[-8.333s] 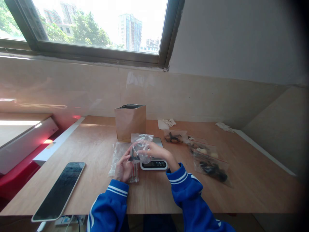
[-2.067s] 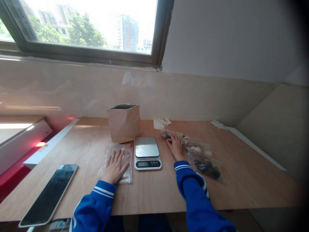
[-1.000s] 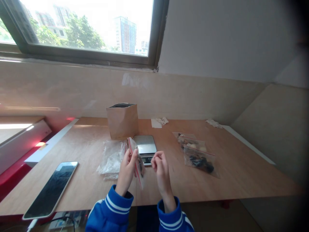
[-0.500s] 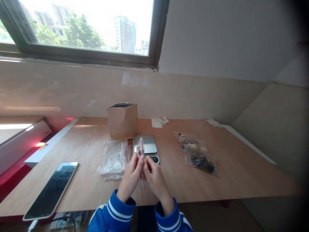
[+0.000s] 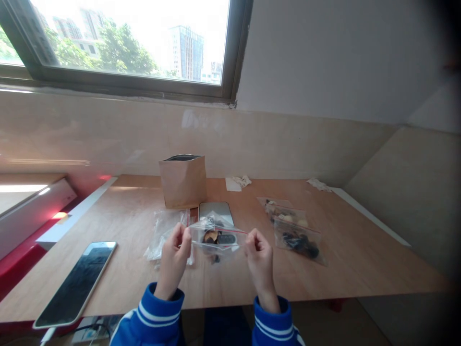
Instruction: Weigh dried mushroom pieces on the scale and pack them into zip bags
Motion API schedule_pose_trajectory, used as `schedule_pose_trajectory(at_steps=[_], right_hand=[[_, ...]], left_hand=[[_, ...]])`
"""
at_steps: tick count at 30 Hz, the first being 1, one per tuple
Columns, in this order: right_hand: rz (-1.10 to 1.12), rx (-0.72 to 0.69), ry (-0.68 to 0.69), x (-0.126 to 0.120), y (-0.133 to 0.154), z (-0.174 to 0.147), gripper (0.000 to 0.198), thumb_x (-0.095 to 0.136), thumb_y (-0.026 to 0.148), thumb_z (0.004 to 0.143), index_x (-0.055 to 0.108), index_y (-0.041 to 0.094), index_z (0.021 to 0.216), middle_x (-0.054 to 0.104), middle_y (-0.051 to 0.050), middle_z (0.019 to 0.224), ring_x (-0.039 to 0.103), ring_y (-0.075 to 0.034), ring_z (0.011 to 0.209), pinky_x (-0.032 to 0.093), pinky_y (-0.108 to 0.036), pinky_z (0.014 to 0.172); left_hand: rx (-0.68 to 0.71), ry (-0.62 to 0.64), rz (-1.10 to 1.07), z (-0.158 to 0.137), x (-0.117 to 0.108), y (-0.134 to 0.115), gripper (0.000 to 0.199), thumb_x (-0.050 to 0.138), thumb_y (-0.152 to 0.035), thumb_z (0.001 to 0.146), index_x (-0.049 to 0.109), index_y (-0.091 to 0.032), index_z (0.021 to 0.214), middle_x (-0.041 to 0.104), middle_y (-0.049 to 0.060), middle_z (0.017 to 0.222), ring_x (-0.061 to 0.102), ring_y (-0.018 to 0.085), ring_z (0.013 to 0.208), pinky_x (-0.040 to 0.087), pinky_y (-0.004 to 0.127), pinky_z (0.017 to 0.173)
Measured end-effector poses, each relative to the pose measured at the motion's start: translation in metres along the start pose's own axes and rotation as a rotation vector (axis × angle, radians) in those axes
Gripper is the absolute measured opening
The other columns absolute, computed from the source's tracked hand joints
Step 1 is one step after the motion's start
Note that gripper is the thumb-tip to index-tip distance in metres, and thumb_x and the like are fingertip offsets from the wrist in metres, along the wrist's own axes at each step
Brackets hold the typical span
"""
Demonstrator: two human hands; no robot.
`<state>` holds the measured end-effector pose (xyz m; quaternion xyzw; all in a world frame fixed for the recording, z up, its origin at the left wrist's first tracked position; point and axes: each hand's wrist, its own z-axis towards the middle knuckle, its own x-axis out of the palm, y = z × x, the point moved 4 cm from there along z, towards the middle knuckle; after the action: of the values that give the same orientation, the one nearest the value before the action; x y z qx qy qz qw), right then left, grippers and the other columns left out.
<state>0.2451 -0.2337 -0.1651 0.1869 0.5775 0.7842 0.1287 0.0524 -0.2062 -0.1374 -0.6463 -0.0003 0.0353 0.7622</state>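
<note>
A clear zip-lock bag point(image 5: 230, 252) with a red seal line is stretched sideways between my hands. Brownish dried pieces point(image 5: 210, 237) show in it. My left hand point(image 5: 175, 252) pinches the bag's left edge, and my right hand point(image 5: 260, 257) grips its right edge, both closed. Behind the bag lies a kitchen scale point(image 5: 218, 211) with a silver plate; its display panel shows through the plastic. Left of it, a pile of empty clear bags point(image 5: 162, 233) is partly covered by my left hand.
An open brown paper pouch point(image 5: 184, 185) stands behind the scale. Several filled zip-lock bags point(image 5: 298, 240) lie on the right, the nearest holding dark pieces. A phone point(image 5: 77, 283) with a cable rests at the left. Crumpled paper point(image 5: 242, 181) sits by the wall.
My hands have moved apart, left and right. The zip-lock bag, earlier held edge-on between my close-together fingers, is now spread wide across the front of the scale.
</note>
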Motion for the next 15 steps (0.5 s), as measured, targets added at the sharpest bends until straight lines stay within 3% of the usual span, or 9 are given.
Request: schedule_pose_trajectory(at_steps=[3, 7, 10, 12, 15], right_hand=[[0.189, 0.039, -0.034, 0.004, 0.008, -0.007, 0.039, 0.051, 0.046, 0.085, 0.029, 0.022, 0.062, 0.028, 0.011, 0.047, 0.023, -0.005, 0.038, 0.022, -0.016, 0.036], [0.316, -0.002, -0.157, 0.018, 0.032, -0.021, 0.037, 0.045, 0.043, 0.088, 0.027, 0.023, 0.063, 0.030, 0.011, 0.046, 0.025, -0.005, 0.035, 0.021, -0.016, 0.034], [0.389, 0.018, -0.208, 0.025, 0.040, -0.026, 0.035, 0.041, 0.039, 0.088, 0.022, 0.023, 0.062, 0.026, 0.010, 0.047, 0.025, -0.006, 0.036, 0.023, -0.017, 0.035], [0.375, 0.050, -0.236, 0.026, 0.037, -0.027, 0.034, 0.039, 0.038, 0.087, 0.022, 0.023, 0.063, 0.025, 0.010, 0.050, 0.026, -0.007, 0.039, 0.026, -0.018, 0.038], [0.167, 0.049, -0.187, 0.027, 0.031, -0.025, 0.034, 0.038, 0.042, 0.090, 0.028, 0.023, 0.064, 0.030, 0.008, 0.056, 0.033, -0.009, 0.046, 0.033, -0.020, 0.044]], left_hand=[[-0.065, 0.018, -0.199, -0.001, 0.001, 0.004, 0.038, 0.048, -0.049, 0.084, 0.038, -0.020, 0.062, 0.036, -0.007, 0.048, 0.034, 0.007, 0.043, 0.027, 0.018, 0.041], [-0.259, 0.013, -0.518, -0.008, 0.024, 0.033, 0.040, 0.046, -0.056, 0.082, 0.046, -0.019, 0.065, 0.045, -0.005, 0.053, 0.042, 0.008, 0.045, 0.031, 0.019, 0.042], [-0.407, 0.080, -0.614, -0.017, 0.049, 0.052, 0.036, 0.060, -0.052, 0.075, 0.063, -0.017, 0.083, 0.066, 0.004, 0.075, 0.061, 0.016, 0.069, 0.047, 0.026, 0.064], [-0.400, 0.136, -0.749, -0.023, 0.064, 0.050, 0.044, 0.062, -0.050, 0.075, 0.063, -0.019, 0.106, 0.069, 0.007, 0.097, 0.063, 0.022, 0.091, 0.048, 0.033, 0.082], [-0.444, 0.179, -0.861, -0.031, 0.073, 0.041, 0.056, 0.054, -0.058, 0.077, 0.061, -0.017, 0.114, 0.068, 0.011, 0.107, 0.063, 0.025, 0.098, 0.049, 0.037, 0.084]])
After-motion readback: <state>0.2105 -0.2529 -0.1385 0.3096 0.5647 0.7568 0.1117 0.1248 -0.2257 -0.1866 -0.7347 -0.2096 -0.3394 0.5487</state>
